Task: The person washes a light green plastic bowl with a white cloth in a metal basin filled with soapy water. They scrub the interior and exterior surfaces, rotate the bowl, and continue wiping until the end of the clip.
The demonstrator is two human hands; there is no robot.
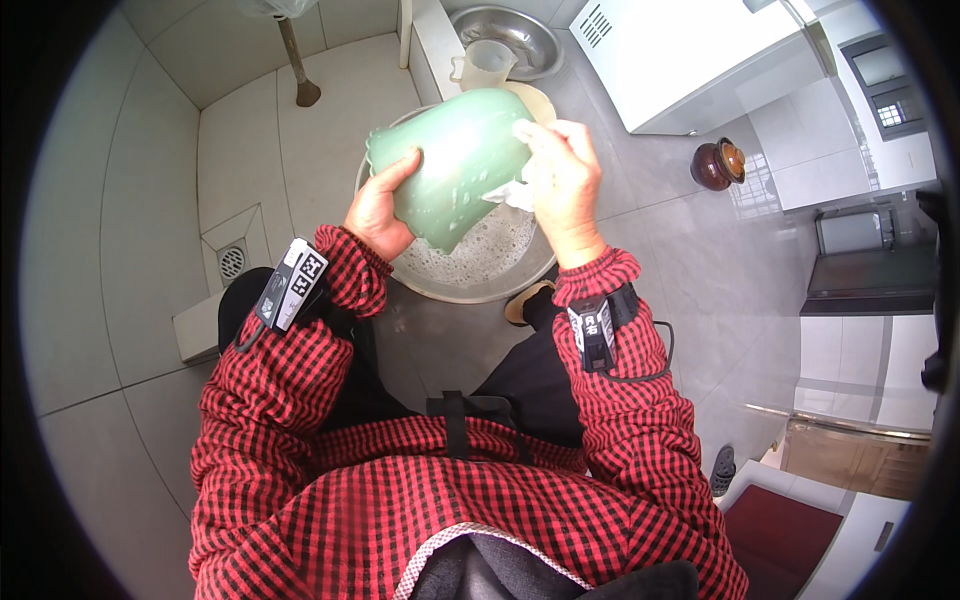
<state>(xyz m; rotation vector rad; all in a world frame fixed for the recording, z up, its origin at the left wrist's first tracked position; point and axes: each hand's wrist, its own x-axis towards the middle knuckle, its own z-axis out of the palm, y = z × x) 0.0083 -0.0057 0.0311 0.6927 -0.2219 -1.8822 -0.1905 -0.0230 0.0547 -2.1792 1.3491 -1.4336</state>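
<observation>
A pale green container with a scalloped rim (457, 161), perhaps a plastic bin, lies tilted on its side in the air, wet with suds. My left hand (381, 214) grips it near the scalloped end, thumb on the outer wall. At the opposite end my right hand (566, 184) pinches a white cloth (511, 196) against the container's side and base edge. Below both hands stands a large round basin (474, 297) of foamy water (487, 251). The container hides much of the basin's far side.
Behind the basin are a translucent plastic jug (486, 66) and a stainless steel bowl (529, 34). A white cabinet (690, 60) stands at the right, with a brown lidded jar (712, 165) beyond. A floor drain (233, 262) and a pipe (296, 64) are on the left.
</observation>
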